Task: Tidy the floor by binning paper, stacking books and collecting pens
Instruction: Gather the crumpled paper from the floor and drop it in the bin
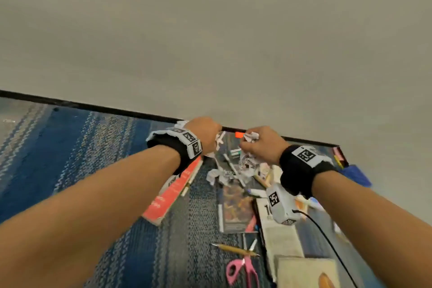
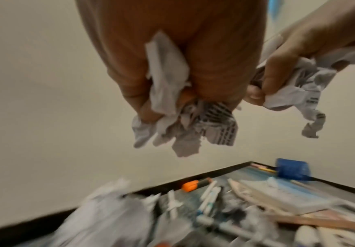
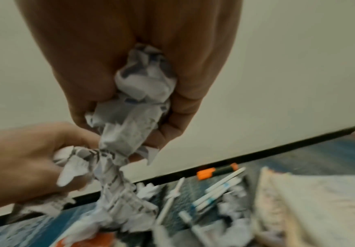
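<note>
A blue-and-grey patterned carpet (image 1: 70,147) is meeting a plain cream wall (image 1: 210,30) along a black skirting strip, and much of the litter on it is lying blurred in both wrist views. The left hand (image 1: 205,133) is clenching a crumpled white printed paper wad (image 2: 185,127), while the right hand (image 1: 261,145) is squeezing another crumpled printed paper scrap (image 3: 142,86). Below them, an orange-capped marker (image 2: 193,184), white pens (image 3: 219,188), a red-covered book (image 1: 173,192) and pink-handled scissors (image 1: 243,266) are cluttering the floor, the books at the right being partly hidden by the right wrist.

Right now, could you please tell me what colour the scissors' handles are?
Pink; the scissors show best in the head view, lying on the carpet.
</note>
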The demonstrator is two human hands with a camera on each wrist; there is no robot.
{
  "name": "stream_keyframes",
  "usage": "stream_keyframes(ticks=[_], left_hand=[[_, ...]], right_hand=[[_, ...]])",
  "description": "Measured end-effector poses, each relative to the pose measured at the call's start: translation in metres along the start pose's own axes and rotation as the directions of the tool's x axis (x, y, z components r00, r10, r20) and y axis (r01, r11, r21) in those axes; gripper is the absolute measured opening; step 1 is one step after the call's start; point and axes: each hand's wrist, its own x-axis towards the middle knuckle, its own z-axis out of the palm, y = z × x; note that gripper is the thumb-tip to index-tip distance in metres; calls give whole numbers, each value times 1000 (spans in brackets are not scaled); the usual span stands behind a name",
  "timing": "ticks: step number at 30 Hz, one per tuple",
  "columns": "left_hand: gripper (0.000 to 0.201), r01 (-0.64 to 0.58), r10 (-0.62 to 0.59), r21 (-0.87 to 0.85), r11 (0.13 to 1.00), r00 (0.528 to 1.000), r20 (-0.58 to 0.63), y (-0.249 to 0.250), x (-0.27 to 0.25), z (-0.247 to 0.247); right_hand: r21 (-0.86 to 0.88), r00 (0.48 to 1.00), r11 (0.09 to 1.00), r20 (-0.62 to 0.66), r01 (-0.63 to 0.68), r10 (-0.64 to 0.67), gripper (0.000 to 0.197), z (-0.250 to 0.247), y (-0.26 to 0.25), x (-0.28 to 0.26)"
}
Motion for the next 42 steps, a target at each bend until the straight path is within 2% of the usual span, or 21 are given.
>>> stream_keyframes(ticks=[3, 6, 9, 12, 17, 20, 23, 27, 29, 30, 31, 33, 34, 35, 36, 37, 38, 39, 40, 41, 42], left_hand=[[45, -176, 176, -6, 984, 983, 52, 76, 6, -12], [43, -336, 335, 28, 941, 942, 35, 153, -2, -19], [35, -496, 499, 125, 859, 867, 12, 240, -7, -23], [30, -600, 606, 174, 781, 795, 18, 337, -14, -16], [27, -736, 738, 134, 663, 673, 46, 494, -36, 37], [27, -795, 798, 102, 598, 602, 13, 574, -50, 67], [25, -844, 847, 78, 530, 525, -83, 646, -58, 90], [22, -930, 907, -7, 367, 360, -218, 724, -79, 113], [24, -953, 930, -18, 301, 298, -214, 758, -87, 129], [26, -955, 936, -8, 298, 294, -195, 775, -90, 137], [30, -944, 931, 7, 330, 324, -171, 793, -93, 145], [40, -891, 884, 35, 453, 444, -150, 829, -93, 160], [42, -856, 850, 35, 516, 506, -147, 846, -90, 167], [43, -821, 814, 24, 570, 560, -151, 863, -85, 175], [42, -790, 779, 1, 613, 604, -168, 878, -76, 184], [41, -756, 740, -31, 654, 647, -184, 892, -65, 195], [43, -715, 695, -62, 696, 693, -191, 903, -56, 205], [48, -665, 647, -86, 741, 743, -173, 912, -46, 215], [54, -612, 602, -92, 785, 790, -119, 918, -39, 224], [62, -560, 560, -60, 826, 828, -23, 922, -34, 230], [68, -527, 523, 9, 850, 846, 98, 925, -30, 235]], right_hand=[[-33, 991, 992, -60, -122, 120, 18, -48, 49, -58], [-30, 968, 977, -141, -213, 207, 21, -79, 100, -117], [35, 939, 969, -240, -246, 247, 21, -95, 155, -178], [145, 885, 944, -329, -298, 330, 20, -103, 220, -242], [343, 823, 902, -408, -263, 395, 22, -105, 315, -360], [332, 791, 910, -472, -248, 388, 8, -98, 362, -432], [276, 688, 922, -614, -272, 386, 9, -95, 404, -497], [408, 510, 894, -738, -185, 443, 8, -104, 459, -568], [492, 429, 864, -760, -109, 488, 12, -110, 486, -596], [521, 370, 849, -774, -85, 513, 13, -113, 501, -606], [549, 295, 832, -785, -78, 545, 14, -117, 518, -613], [600, 132, 796, -785, -80, 605, 13, -126, 554, -616], [632, 67, 773, -770, -60, 634, 11, -131, 572, -613], [661, 21, 749, -749, -44, 662, 7, -135, 589, -608], [686, -3, 726, -727, -59, 687, 3, -140, 605, -602], [710, -18, 695, -701, -111, 713, 15, -143, 617, -596], [730, -1, 662, -672, -171, 740, 30, -145, 630, -589], [753, 58, 621, -625, -218, 778, 45, -145, 639, -583], [774, 139, 573, -557, -271, 819, 58, -145, 646, -579], [792, 217, 522, -475, -318, 853, 69, -146, 650, -576], [805, 275, 488, -412, -338, 869, 75, -146, 653, -575]])
